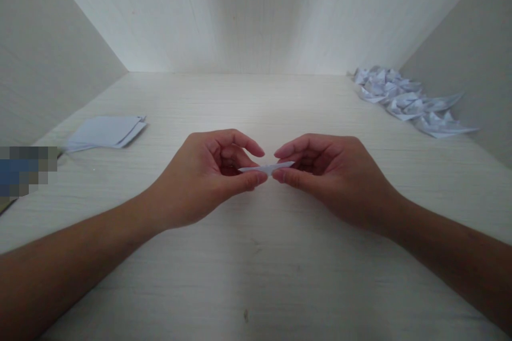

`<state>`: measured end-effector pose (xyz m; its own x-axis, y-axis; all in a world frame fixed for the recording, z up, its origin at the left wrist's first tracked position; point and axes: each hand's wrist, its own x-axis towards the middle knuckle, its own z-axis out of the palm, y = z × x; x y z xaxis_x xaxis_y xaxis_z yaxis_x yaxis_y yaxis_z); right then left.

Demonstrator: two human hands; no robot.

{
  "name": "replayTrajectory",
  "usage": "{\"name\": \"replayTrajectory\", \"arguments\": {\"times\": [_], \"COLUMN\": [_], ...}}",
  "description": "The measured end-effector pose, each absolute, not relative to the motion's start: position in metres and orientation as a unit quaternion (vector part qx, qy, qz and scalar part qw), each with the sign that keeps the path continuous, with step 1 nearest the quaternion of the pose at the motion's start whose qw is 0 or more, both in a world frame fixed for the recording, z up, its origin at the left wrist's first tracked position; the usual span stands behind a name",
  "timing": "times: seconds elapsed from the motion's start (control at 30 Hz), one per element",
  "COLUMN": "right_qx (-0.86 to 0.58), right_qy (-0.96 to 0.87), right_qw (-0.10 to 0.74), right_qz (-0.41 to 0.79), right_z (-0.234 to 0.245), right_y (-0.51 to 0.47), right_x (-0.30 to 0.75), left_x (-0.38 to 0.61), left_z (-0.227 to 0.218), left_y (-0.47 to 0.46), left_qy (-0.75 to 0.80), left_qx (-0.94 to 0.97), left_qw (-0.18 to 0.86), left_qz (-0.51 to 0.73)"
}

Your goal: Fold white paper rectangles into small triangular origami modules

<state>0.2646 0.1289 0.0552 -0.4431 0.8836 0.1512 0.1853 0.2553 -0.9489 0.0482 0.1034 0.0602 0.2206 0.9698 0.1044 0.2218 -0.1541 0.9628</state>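
Note:
Between my hands, near the middle of the view, is a small folded piece of white paper point(267, 169), seen nearly edge-on. My left hand point(216, 165) pinches its left part, with the thumb in front and other fingers curled behind. On the other side, my right hand point(326, 168) grips the right part in the same way. Both index fingers arch above the paper, their tips apart from it. The fingers behind the paper are partly hidden, and so is the lower part of the fold.
A stack of flat white paper sheets point(104, 131) lies at the left. Along the right wall, several folded paper boats point(404, 98) are heaped towards the back corner. Pale walls enclose the wood-grained tabletop point(256, 277) on three sides. A pixelated patch covers something at the left edge.

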Motion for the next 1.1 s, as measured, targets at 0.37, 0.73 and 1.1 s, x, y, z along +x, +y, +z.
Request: {"name": "replayTrajectory", "arguments": {"times": [0.37, 0.73, 1.1], "right_qx": [-0.365, -0.367, -0.378], "right_qy": [-0.806, -0.765, -0.706], "right_qw": [0.413, 0.349, 0.342], "right_qz": [0.215, 0.397, 0.491], "right_z": [0.06, 0.06, 0.058], "right_y": [0.122, 0.119, 0.123], "right_x": [0.265, 0.26, 0.258], "left_x": [0.054, 0.058, 0.065], "left_z": [0.055, 0.057, 0.057], "left_y": [0.103, 0.099, 0.092], "left_qy": [0.445, 0.438, 0.476], "left_qx": [0.459, 0.522, 0.517], "left_qw": [0.597, 0.546, 0.525], "left_qz": [0.485, 0.487, 0.48]}}
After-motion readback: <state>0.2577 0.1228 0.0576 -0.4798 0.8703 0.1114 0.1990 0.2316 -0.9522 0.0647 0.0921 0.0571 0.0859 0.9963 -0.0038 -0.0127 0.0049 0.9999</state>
